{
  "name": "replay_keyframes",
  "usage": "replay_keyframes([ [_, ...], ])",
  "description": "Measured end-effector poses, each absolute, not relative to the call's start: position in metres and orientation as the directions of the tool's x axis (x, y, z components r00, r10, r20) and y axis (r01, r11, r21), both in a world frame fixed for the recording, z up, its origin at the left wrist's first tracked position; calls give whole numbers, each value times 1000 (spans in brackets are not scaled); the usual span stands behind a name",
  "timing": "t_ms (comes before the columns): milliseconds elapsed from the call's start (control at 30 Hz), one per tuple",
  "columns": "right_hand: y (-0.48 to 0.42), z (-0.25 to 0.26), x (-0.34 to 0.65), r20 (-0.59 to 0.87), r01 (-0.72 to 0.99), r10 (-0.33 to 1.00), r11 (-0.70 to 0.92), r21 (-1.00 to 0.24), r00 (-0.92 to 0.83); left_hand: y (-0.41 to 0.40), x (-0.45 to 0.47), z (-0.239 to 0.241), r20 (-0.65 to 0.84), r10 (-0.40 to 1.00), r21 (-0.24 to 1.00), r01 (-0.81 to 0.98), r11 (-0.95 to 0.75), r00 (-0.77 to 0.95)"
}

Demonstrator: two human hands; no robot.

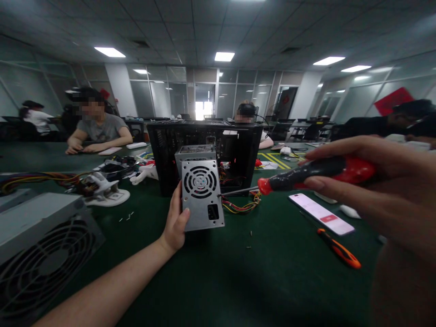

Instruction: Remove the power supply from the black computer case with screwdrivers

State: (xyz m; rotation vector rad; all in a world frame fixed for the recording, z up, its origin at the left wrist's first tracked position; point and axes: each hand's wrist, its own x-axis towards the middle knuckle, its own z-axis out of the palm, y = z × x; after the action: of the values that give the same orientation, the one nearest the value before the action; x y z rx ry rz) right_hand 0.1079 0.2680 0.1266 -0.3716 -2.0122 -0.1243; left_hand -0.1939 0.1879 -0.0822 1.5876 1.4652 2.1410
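My left hand (175,220) grips the left edge of a small silver power supply (201,193), holding it upright on the green table with its round fan grille facing me. Closed round the black and red handle of a screwdriver (303,176) is my right hand (381,190), near the camera at the right. The metal shaft points left and its tip meets the power supply's right edge. Coloured wires (241,206) trail from behind the unit. A black open computer case (238,154) stands right behind it.
A larger grey power supply (41,245) with a big fan grille lies at the near left. A phone (320,213) and an orange-handled tool (339,250) lie at the right. Loose screws (126,218) dot the green table (245,281). Cables, white parts and several seated people are beyond.
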Motion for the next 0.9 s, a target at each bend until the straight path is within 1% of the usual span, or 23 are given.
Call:
replay_keyframes([
  [67,266,121,96,949,412,186,909,-67,-255,188,-194,-83,682,571,731,435,-525,-457],
  [100,265,117,89,972,433,165,898,-79,-164,187,-194,-83,680,575,733,436,-522,-455],
  [167,265,111,75,992,383,125,918,-102,-35,187,-195,-83,677,584,736,437,-517,-448],
  [200,266,109,70,993,330,114,938,-103,-15,187,-195,-83,676,587,736,438,-515,-446],
  [267,268,106,66,994,204,102,975,-91,-42,187,-195,-83,674,588,738,441,-511,-447],
  [333,270,108,71,984,95,135,988,-125,-114,187,-195,-82,672,588,740,440,-509,-450],
  [367,270,109,77,970,43,173,985,-169,-168,187,-195,-82,671,590,741,437,-510,-449],
  [433,272,114,91,909,-75,252,954,-292,-331,187,-195,-82,669,594,743,429,-513,-447],
  [500,274,121,106,821,-131,274,913,-385,-501,187,-194,-81,663,599,748,420,-513,-448],
  [533,274,124,111,782,-137,262,905,-402,-565,187,-194,-81,661,603,750,417,-513,-448],
  [600,275,129,118,737,-136,231,905,-402,-636,187,-194,-81,658,606,753,410,-515,-447],
  [733,274,136,120,707,-137,201,911,-390,-678,186,-193,-80,658,605,753,408,-517,-447],
  [833,273,139,118,749,-65,239,934,-352,-618,185,-192,-78,661,597,750,413,-517,-454],
  [900,274,139,113,795,68,298,948,-310,-528,184,-192,-78,661,600,750,409,-519,-451],
])
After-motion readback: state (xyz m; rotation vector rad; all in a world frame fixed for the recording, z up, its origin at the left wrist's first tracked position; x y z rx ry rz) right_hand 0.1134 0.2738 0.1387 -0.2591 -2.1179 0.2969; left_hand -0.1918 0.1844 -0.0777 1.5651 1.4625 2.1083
